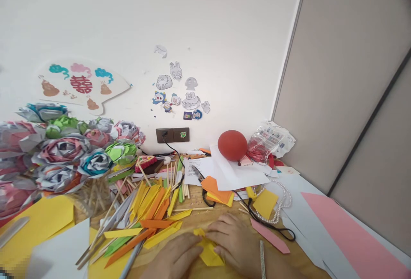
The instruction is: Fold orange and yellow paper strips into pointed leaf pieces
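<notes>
A piece of yellow paper (211,256) with fold creases lies on the wooden table at the bottom centre. My left hand (178,254) holds its left side, fingers together and pressed on it. From the right, my right hand (236,241) grips the same paper with bent fingers; a sparkling bracelet circles that wrist. My fingers cover part of the paper. Just left of my hands is a pile of folded yellow and orange paper strips (157,217), some of them around wooden sticks. A pink paper strip (269,236) lies right of my right hand.
Paper flowers (67,150) crowd the left side. Scissors (197,174), orange paper (216,188) and a black cord (257,217) lie beyond my hands. A red balloon (233,145), a pearl strand (290,199) and large pink paper (349,232) are at right.
</notes>
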A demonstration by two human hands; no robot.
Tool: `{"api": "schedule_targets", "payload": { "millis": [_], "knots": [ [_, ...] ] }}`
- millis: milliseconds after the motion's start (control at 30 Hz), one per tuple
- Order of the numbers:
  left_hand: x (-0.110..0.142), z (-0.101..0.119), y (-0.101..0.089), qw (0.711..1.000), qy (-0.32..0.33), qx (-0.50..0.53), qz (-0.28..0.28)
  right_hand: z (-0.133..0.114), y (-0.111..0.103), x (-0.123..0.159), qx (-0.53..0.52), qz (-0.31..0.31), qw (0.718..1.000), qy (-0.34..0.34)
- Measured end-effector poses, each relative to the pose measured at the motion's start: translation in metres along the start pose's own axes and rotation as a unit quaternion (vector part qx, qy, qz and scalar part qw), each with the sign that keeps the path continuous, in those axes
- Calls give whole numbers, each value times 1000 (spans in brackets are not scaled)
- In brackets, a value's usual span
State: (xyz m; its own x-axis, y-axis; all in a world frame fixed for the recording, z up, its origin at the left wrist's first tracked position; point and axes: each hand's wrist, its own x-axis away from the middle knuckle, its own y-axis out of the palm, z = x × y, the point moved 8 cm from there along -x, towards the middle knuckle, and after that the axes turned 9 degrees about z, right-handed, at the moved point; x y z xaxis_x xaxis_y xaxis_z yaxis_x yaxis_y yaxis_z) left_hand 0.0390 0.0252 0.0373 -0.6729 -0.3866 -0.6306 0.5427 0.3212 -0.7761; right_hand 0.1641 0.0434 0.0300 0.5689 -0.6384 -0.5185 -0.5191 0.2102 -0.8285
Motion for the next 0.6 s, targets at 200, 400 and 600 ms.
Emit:
{"api": "schedule_targets", "payload": {
  "millis": [200, 400, 600],
  "knots": [
    [8, -17, 5, 998, 0, -58, 33, -2, -13, 4, -4, 96, 995, -15],
    [12, -18, 12, 998, 11, -60, 10, -4, 24, 12, 66, -33, 992, -101],
    [3, -6, 2, 998, 33, -49, 15, 4, 11, 10, 37, -53, 997, -32]
  ]
}}
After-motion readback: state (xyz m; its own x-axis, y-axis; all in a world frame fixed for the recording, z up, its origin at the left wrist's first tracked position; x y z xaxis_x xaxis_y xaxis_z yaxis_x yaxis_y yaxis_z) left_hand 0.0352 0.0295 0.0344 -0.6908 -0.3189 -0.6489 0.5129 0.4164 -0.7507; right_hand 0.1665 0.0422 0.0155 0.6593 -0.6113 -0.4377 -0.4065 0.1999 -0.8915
